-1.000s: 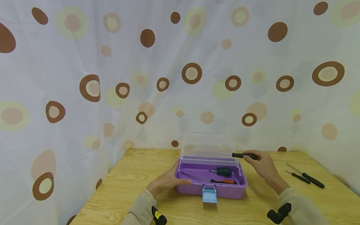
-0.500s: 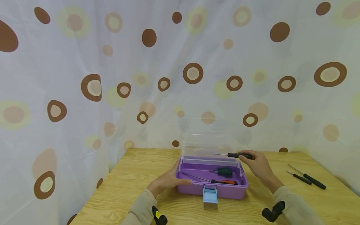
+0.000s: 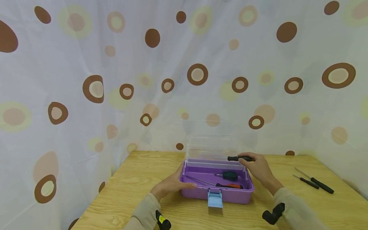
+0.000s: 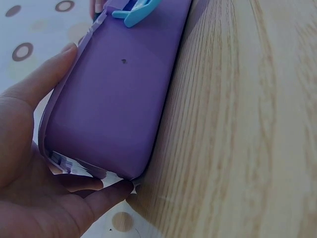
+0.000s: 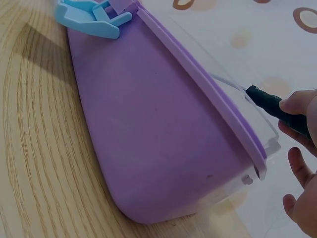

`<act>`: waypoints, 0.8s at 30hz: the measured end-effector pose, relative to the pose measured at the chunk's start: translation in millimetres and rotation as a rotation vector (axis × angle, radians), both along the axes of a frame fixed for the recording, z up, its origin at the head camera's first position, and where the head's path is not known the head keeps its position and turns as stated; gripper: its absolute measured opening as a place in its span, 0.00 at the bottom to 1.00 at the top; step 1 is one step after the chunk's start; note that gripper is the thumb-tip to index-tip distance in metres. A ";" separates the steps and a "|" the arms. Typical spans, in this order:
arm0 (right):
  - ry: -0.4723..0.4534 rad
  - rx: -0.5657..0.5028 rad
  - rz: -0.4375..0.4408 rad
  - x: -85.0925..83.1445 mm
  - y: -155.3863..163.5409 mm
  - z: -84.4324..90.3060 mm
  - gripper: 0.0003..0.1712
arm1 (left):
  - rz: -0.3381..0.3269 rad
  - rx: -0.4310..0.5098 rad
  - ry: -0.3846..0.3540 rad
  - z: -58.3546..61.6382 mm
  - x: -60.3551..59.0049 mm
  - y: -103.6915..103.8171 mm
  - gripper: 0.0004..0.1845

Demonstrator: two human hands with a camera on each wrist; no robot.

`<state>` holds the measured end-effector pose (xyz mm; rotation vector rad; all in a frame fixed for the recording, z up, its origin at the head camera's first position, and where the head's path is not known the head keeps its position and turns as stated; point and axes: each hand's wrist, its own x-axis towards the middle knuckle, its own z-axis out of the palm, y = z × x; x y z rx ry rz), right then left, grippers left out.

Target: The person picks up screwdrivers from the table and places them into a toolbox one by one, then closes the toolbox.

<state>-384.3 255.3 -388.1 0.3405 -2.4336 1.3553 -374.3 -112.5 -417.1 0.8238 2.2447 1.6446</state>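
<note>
Centrally on the wooden table (image 3: 129, 188) stands a purple toolbox (image 3: 227, 195) with its clear lid (image 3: 212, 145) raised upright at the back and a light-blue latch (image 3: 215, 198) hanging at the front. Left hand (image 3: 172, 185) rests against the box's left end, thumb along the front wall and fingers curled round the corner, gripping it. Right hand (image 3: 256, 166) pinches the handle of a black screwdriver (image 3: 237, 158), held level above the box's rear right rim, its thin shaft pointing left in front of the lid. Inside the box lie a dark green-handled screwdriver (image 3: 228, 175) and an orange-and-black one (image 3: 227, 185), apart from each other. Two more black screwdrivers (image 3: 314, 182) lie side by side on the table, well apart to the right. A dotted curtain (image 3: 115, 80) hangs behind the table.
</note>
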 end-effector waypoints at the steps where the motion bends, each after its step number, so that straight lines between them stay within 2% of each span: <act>1: -0.001 0.002 -0.004 -0.3 -1.1 0.1 0.22 | 0.000 0.001 0.001 0.2 0.0 0.2 0.63; 9: -0.006 0.017 -0.005 -3.5 -6.0 0.4 0.22 | 0.012 0.012 0.005 1.2 1.2 0.7 0.63; 17: -0.028 0.051 0.022 -5.4 -11.3 -0.5 0.20 | 0.031 -0.015 0.004 0.7 1.9 0.3 0.64; 21: -0.012 0.087 0.036 -6.4 -14.0 2.2 0.18 | 0.014 -0.011 0.008 1.0 0.9 -0.2 0.64; 24: 0.008 0.115 0.055 -7.7 -15.6 4.2 0.15 | 0.025 -0.023 0.009 0.9 1.0 -0.6 0.64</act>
